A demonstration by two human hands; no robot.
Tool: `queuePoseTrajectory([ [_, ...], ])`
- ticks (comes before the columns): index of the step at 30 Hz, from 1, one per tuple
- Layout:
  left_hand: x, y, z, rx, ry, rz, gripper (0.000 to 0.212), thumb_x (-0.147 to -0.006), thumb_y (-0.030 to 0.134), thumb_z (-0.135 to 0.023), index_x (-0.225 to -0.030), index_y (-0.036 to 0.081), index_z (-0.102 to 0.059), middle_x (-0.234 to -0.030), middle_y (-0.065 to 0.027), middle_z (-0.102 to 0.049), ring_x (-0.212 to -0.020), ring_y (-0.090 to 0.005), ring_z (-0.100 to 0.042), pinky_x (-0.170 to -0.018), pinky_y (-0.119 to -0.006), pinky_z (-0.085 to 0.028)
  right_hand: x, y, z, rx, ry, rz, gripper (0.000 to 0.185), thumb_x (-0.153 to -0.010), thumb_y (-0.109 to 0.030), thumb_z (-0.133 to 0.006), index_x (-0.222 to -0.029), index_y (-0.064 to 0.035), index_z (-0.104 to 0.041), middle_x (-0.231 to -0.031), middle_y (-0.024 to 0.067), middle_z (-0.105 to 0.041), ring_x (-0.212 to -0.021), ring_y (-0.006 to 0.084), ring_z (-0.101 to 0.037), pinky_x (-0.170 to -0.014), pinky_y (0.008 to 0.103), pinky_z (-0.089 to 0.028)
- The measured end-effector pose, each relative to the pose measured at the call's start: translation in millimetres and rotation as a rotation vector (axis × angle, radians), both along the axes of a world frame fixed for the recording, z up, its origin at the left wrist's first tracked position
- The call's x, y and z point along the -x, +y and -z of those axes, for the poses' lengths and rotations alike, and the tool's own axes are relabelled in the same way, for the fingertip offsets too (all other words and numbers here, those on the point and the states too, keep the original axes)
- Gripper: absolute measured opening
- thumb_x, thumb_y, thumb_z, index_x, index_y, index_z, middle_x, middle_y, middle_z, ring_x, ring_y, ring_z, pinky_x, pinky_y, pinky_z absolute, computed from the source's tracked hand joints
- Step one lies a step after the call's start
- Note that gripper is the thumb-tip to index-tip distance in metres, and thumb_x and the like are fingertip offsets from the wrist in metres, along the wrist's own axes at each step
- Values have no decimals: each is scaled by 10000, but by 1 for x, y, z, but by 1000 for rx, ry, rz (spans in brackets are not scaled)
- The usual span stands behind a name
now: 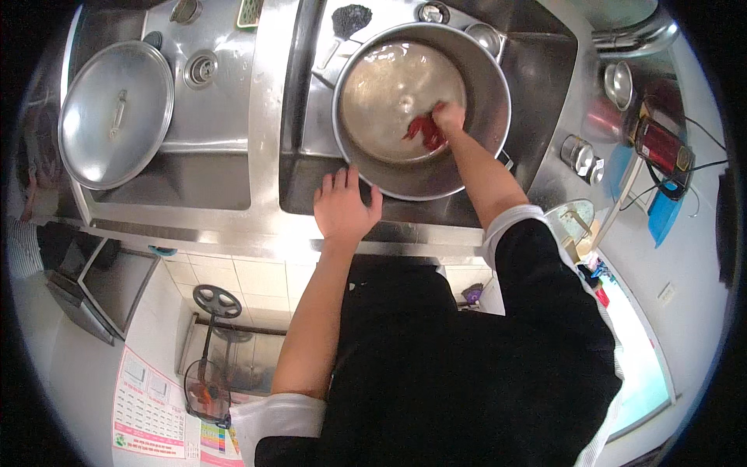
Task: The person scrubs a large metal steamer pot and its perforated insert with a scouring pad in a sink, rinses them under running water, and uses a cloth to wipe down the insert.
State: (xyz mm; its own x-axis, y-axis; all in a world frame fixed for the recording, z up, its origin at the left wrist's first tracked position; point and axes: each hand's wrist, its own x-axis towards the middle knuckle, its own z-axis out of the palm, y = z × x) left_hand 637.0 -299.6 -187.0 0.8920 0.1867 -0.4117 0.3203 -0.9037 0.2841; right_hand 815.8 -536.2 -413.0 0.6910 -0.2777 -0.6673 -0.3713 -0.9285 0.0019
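A large, deep stainless steel pot (487, 87) stands in the right-hand sink basin, tilted so that its inside faces me. Inside it, my right hand (449, 118) grips a wet-looking red cloth (429, 133), which lies against the bottom. The pot bottom looks shiny and wet. My left hand (346, 203) is spread flat at the basin's front edge, holding nothing. Its fingertips are right by the pot's lower left rim; whether they touch it I cannot tell.
A big round metal lid (140, 117) leans in the left sink basin (216, 125), beside a drain (201, 69). Behind the pot sit a dark scouring pad (351, 20) and a small metal bowl (485, 38). A standing fan (208, 391) is behind me on the left. At far left, another person's striped sleeve (24, 248) shows.
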Motion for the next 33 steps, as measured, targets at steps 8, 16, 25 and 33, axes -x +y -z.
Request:
queuePoseTrajectory([
  [8,-2,-4,2,42,-65,-92,433,-767,318,-556,-1109,60,-613,-953,-59,-650,-884,-243,-581,-759,-375,-480,94,31,6,-81,-7,121,525,-744,-363,-627,-1120,2,-582,-1116,256,-592,-1090,326,-581,-933,390,-457],
  [16,4,4,1,36,50,-147,478,-756,282,-556,-1196,97,-570,-985,-78,-653,-884,-265,-599,-764,-385,-500,64,52,-37,108,-528,283,417,-674,-207,-737,-1039,-49,-613,-986,235,-624,-916,343,-622,-847,406,-493],
  [25,2,1,-2,78,-3,-132,507,-744,224,-552,-1236,103,-554,-1054,-69,-660,-905,-256,-616,-808,-385,-497,84,67,-14,-497,-320,-328,195,-696,-139,-705,-852,-63,-616,-826,169,-649,-802,373,-622,-725,438,-486],
  [33,-1,0,-1,69,28,-147,368,-740,222,-559,-1064,83,-667,-1084,-70,-666,-926,-251,-630,-842,-377,-491,0,-32,-9,23,162,-171,336,-661,-211,-718,-936,-21,-676,-986,187,-659,-942,295,-648,-822,370,-523],
])
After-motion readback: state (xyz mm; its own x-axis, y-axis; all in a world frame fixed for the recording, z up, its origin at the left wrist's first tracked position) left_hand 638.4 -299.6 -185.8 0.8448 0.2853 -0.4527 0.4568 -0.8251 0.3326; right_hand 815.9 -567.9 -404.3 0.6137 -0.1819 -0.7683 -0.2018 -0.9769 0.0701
